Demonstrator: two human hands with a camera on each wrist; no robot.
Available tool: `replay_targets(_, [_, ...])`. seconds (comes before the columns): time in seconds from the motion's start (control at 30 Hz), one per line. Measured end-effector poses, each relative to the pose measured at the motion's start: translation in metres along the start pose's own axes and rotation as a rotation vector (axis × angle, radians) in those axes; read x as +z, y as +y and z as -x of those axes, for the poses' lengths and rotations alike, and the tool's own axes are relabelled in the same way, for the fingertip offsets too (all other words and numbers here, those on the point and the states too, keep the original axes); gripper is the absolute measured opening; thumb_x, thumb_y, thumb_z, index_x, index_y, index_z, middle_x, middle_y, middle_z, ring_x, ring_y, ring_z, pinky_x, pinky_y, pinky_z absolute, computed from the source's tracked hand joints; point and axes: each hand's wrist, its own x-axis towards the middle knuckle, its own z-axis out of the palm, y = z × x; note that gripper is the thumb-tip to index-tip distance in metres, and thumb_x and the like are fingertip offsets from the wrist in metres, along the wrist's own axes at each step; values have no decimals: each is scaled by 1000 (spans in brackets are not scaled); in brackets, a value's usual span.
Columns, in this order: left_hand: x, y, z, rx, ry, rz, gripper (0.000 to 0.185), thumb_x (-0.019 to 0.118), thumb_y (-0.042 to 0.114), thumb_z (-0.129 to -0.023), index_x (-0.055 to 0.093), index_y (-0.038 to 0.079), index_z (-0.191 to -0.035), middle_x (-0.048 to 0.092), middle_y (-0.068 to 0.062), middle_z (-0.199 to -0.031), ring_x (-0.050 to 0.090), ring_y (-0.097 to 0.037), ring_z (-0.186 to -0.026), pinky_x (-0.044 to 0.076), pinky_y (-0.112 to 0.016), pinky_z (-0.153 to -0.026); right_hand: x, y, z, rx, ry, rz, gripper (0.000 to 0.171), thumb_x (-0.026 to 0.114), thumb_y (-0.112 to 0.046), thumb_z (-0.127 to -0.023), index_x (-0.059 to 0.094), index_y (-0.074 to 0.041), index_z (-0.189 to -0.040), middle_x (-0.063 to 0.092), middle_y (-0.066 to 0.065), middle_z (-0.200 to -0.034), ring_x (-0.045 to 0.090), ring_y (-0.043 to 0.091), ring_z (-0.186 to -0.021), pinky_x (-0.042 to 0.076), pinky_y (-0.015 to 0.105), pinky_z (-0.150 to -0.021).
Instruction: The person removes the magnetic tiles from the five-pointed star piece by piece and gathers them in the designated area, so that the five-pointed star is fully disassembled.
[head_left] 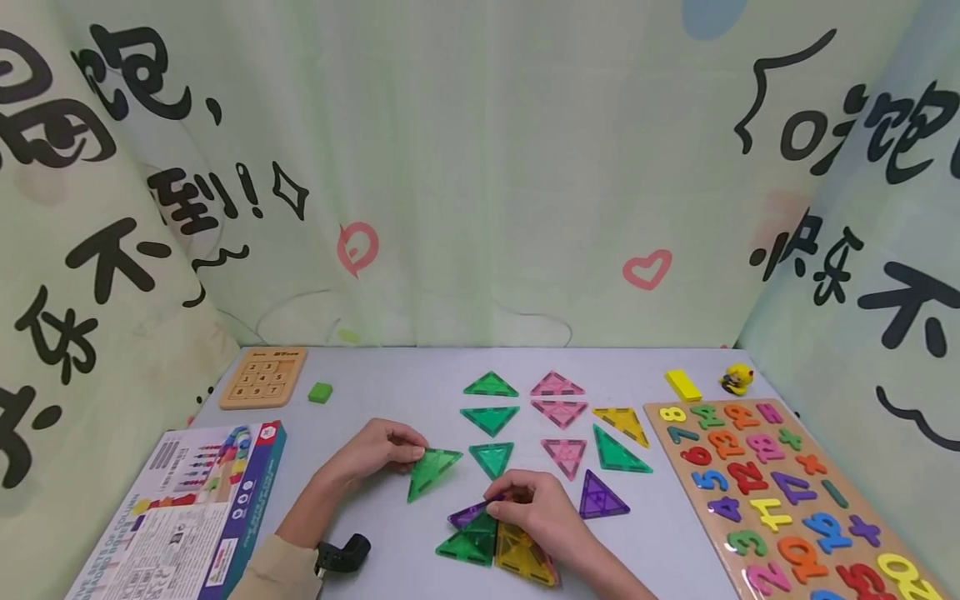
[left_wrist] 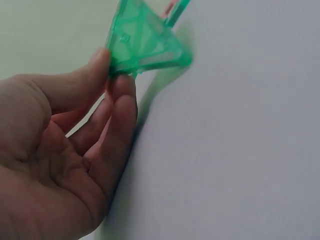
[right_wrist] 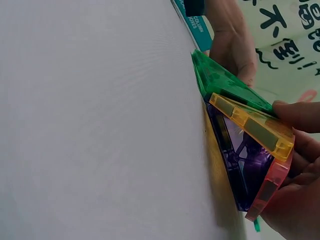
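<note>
Bright even light, soft shadows; wrist close-ups slightly blurred.

I see translucent tiles on the pale grey desk (head_left: 390, 383): a green triangle (head_left: 429, 470) at left, a purple, green, yellow and pink cluster (head_left: 491, 542) near me, and a multicoloured number board (head_left: 787, 492) at right.
</note>
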Motion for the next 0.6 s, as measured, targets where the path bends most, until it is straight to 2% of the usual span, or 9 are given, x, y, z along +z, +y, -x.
replay_targets(0.23, [-24,13,-32,-20,186,-136,13,71,12,-91,76,6,-101,73,-6,-93,63,-15,-75,54,-27,-70,-3,1,2,-4,-5,-25,23,72,-21,-90,73,-5,-106,73,3,-98,61,16,-86,51,23,-77])
replay_targets(0.4, [-38,21,-51,-21,260,-264,15,70,14,-92,77,8,-105,73,-7,-104,62,-16,-83,52,-26,-73,-1,2,2,-20,-17,-35,22,72,-21,-90,73,-5,-105,73,3,-97,61,16,-84,51,22,-75])
replay_targets(0.6, [-45,23,-71,-22,333,-312,18,69,15,-93,76,6,-107,72,-12,-112,62,-23,-98,51,-30,-79,2,2,1,-26,-22,-34,21,72,-22,-90,73,-6,-105,72,2,-97,59,15,-83,50,21,-74])
